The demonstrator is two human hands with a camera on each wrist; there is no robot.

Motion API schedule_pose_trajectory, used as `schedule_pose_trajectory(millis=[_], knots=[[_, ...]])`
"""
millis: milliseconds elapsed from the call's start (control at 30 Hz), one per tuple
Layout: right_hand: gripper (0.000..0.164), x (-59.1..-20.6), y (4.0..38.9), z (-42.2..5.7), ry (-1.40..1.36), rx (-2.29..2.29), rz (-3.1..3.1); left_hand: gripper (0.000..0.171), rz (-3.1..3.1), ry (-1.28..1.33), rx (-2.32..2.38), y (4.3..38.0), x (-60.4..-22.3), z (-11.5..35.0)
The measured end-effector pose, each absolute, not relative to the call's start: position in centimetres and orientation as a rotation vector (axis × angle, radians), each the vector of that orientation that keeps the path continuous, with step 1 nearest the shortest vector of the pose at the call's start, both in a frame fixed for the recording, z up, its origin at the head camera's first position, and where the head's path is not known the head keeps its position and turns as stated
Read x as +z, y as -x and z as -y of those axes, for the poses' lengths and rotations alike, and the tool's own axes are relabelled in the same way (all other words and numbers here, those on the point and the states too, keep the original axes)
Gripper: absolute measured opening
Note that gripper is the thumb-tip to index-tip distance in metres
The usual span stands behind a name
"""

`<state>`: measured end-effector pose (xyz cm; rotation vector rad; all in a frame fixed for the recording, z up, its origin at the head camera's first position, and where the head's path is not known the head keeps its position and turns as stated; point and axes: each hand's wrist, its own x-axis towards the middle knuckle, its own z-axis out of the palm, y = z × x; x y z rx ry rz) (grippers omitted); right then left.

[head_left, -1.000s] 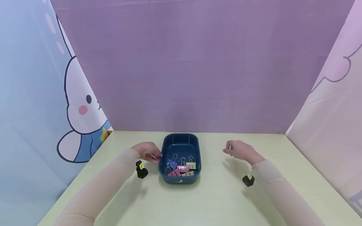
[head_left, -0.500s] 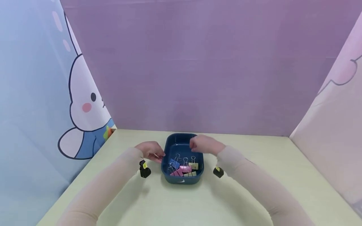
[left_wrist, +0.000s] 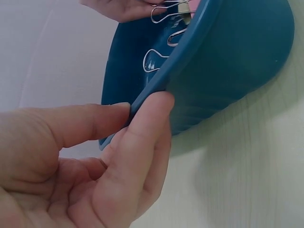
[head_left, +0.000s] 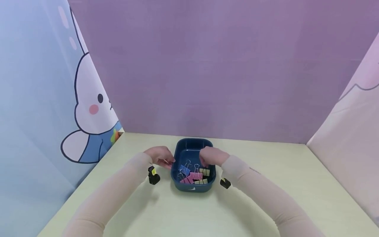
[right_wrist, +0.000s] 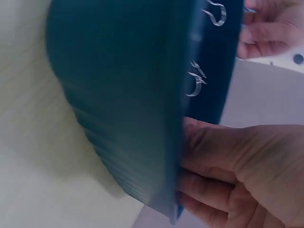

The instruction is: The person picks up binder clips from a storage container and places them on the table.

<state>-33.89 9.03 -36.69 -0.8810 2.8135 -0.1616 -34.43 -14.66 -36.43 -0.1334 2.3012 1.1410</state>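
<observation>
Doing this reach well called, I judged, for a steady bin (head_left: pixel 204 188) and a downward approach, fingertips meeting one clip rather than sweeping across the others. The bin sat on the desk (head_left: pixel 171 214); inside it lay a blue clip (head_left: pixel 185 170) towards eight o'clock, a magenta clip (head_left: pixel 187 179) at seven, a pink clip (head_left: pixel 196 175) at six and two yellow clips (head_left: pixel 204 172) near five. The left hand (head_left: pixel 161 155), at nine o'clock, pinched the rim, thumb inside and fingers outside, seemingly enough to brace it. The right hand (head_left: pixel 212 156) dipped in from two o'clock, knuckles high, fingers bent downward inside the wall; whether they grasped anything could not be told.
</observation>
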Motion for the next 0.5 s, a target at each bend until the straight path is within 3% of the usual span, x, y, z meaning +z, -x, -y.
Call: schedule_pose_trajectory(millis=[200, 333, 500], knots=[[0.009, -33.5, 34.2, -11.0, 0.857, -0.401, -2.919, 0.021, -2.297, 0.125, 1.14, 34.2, -36.5, 14.7], [0.012, -31.4, 35.2, -13.3, 0.813, -0.595, -3.058, 0.021, -2.295, 0.124, 1.146, 34.1, -36.5, 14.9], [0.012, -31.9, 36.6, -15.9, 0.708, -0.629, -3.107, 0.023, -2.285, 0.131, 1.16, 34.2, -36.5, 15.1]])
